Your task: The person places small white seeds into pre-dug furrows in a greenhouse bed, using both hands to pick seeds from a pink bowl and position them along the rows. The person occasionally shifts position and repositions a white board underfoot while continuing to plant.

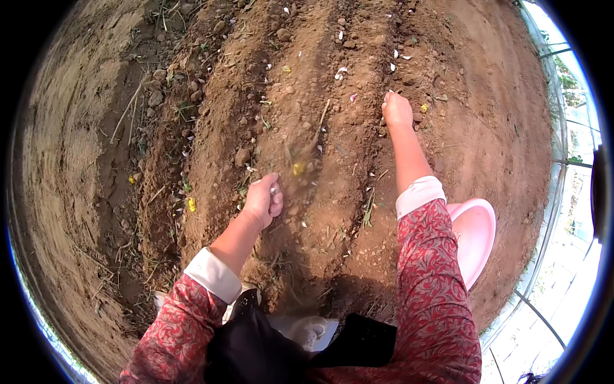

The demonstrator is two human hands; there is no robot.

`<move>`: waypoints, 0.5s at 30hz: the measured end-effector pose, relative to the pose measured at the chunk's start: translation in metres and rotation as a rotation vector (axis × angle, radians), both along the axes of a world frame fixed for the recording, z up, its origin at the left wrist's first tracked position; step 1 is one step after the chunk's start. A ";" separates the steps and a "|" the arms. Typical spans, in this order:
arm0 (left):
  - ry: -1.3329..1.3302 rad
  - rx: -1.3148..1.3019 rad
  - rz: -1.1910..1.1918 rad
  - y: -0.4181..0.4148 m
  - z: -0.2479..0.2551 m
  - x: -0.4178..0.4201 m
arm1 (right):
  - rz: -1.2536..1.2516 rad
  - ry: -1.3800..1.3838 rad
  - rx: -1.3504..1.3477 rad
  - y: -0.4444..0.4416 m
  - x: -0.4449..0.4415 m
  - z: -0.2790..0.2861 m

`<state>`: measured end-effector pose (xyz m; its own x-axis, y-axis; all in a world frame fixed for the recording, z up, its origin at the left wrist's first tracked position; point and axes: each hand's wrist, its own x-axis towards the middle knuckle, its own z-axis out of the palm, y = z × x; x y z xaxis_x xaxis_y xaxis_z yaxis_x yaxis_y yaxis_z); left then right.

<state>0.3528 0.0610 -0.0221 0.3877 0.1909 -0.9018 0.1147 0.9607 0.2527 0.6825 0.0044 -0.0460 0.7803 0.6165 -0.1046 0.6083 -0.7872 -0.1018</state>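
Note:
My left hand (265, 198) is closed around a small whitish piece, apparently a garlic clove (273, 190), above the soil ridge at centre left. Farther forward and to the right, my right hand (398, 108) reaches down to a furrow, its fingers pinched on a pale garlic clove (391, 91) that shows only at its tip. White cloves (392, 67) lie in the furrow just beyond it. A pinkish clove (353, 98) rests to the left of that hand, and more cloves (341, 71) are scattered along the neighbouring row.
A pink plastic basin (482, 240) sits beside my right forearm, its contents mostly hidden. Yellow crumpled bits (192, 204), stones (242, 156) and dry stalks (128, 113) dot the furrowed soil. A framed, translucent sheet wall (559, 192) runs along the right. Something white lies between my legs.

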 end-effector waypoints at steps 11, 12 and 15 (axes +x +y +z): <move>0.006 -0.016 0.003 0.000 -0.001 -0.001 | -0.059 0.053 0.169 -0.005 0.039 0.009; 0.008 -0.015 0.004 0.000 -0.001 0.000 | -0.069 0.033 0.108 -0.002 0.034 0.008; 0.004 -0.018 -0.002 0.000 -0.001 0.001 | -0.105 0.001 0.038 0.004 0.024 0.005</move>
